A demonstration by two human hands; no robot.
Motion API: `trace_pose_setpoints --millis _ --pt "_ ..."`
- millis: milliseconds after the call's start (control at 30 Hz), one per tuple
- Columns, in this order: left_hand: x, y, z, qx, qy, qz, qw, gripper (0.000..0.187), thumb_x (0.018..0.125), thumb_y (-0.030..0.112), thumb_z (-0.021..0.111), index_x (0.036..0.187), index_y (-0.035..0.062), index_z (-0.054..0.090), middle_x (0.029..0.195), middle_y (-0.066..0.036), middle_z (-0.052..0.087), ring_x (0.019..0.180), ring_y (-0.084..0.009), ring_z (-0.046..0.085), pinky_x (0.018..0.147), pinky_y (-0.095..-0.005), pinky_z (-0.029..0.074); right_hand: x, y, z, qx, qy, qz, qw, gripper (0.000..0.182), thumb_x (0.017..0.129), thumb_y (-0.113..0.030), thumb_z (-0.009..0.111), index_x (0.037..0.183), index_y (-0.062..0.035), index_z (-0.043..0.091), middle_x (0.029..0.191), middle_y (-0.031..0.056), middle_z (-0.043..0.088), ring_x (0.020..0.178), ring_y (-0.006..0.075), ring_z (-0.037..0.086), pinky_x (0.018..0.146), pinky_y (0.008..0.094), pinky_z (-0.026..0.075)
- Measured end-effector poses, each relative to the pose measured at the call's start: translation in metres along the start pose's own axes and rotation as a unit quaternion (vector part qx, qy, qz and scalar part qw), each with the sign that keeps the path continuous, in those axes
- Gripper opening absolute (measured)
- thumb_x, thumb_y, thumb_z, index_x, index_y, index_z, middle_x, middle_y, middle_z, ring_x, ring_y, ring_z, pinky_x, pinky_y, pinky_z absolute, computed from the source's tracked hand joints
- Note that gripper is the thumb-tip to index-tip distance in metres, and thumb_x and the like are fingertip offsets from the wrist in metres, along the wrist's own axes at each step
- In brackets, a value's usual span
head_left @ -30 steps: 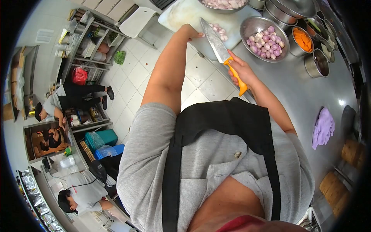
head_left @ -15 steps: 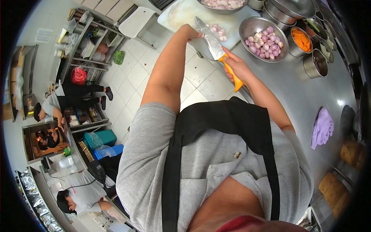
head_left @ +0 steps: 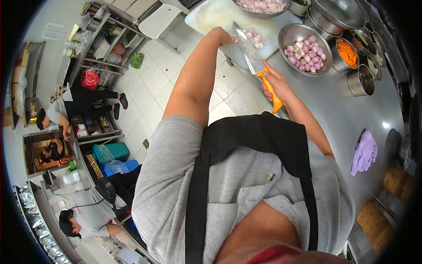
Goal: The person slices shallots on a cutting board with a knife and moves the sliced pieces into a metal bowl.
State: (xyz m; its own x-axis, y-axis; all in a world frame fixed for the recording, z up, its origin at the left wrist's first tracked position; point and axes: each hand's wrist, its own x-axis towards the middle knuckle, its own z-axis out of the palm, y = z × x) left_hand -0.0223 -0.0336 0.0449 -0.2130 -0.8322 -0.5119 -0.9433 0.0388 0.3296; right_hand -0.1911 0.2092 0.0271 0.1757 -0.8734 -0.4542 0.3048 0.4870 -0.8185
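My right hand [head_left: 278,86] is wrapped round the yellow handle of a knife [head_left: 252,52]. Its wide blade points away from me and reaches over the white cutting board [head_left: 206,17]. Beside the blade's tip is my left hand [head_left: 225,37], bent at the wrist with its fingers drawn together; anything in them is hidden. Several cut shallot pieces [head_left: 254,37] lie on the board just right of the blade. A perforated steel bowl [head_left: 285,33] of peeled shallots [head_left: 306,55] stands right of the board.
Another bowl [head_left: 263,12] with cut shallots sits at the board's far side. Steel pots hold carrot pieces [head_left: 346,53] and other items on the right. A purple glove or cloth [head_left: 365,152] lies on the steel counter [head_left: 325,103]. Two people [head_left: 90,211] [head_left: 57,112] are at the left.
The view has shifted a little, so board and bowls appear slightly lower and further right. The knife remains in my right hand, and my left hand stays near its blade tip.
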Motion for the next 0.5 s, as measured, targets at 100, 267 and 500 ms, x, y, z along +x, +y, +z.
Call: trace_pose_setpoints --millis 100,267,500 --pt "0.009 -0.002 0.002 -0.002 0.006 -0.002 1.0 0.062 0.061 0.049 0.082 0.081 -0.0066 0.062 0.075 -0.009 0.06 0.054 -0.0159 0.052 0.045 -0.0288 0.044 0.001 -0.002 -0.001 0.009 -0.004 0.0 1.0 0.054 0.095 -0.026 0.044 0.145 -0.0251 0.024 0.067 0.0029 0.047 0.044 0.0098 0.04 0.041 0.0251 0.037" --pt "0.022 -0.007 0.005 0.014 -0.006 -0.015 1.0 0.063 0.062 0.05 0.081 0.084 -0.006 0.063 0.076 -0.009 0.059 0.055 -0.0154 0.051 0.046 -0.0277 0.044 -0.002 0.0 -0.002 0.046 0.003 0.003 0.999 0.055 0.095 -0.026 0.045 0.145 -0.0254 0.023 0.068 0.003 0.047 0.045 0.0097 0.041 0.041 0.0251 0.037" --pt "0.027 -0.01 0.009 -0.001 -0.01 -0.017 1.0 0.062 0.063 0.048 0.081 0.086 -0.0057 0.063 0.076 -0.008 0.059 0.056 -0.0155 0.05 0.047 -0.0269 0.045 0.003 -0.001 0.0 0.001 -0.001 -0.009 1.0 0.055 0.094 -0.026 0.044 0.145 -0.0243 0.024 0.068 0.0033 0.047 0.045 0.0094 0.041 0.041 0.025 0.037"
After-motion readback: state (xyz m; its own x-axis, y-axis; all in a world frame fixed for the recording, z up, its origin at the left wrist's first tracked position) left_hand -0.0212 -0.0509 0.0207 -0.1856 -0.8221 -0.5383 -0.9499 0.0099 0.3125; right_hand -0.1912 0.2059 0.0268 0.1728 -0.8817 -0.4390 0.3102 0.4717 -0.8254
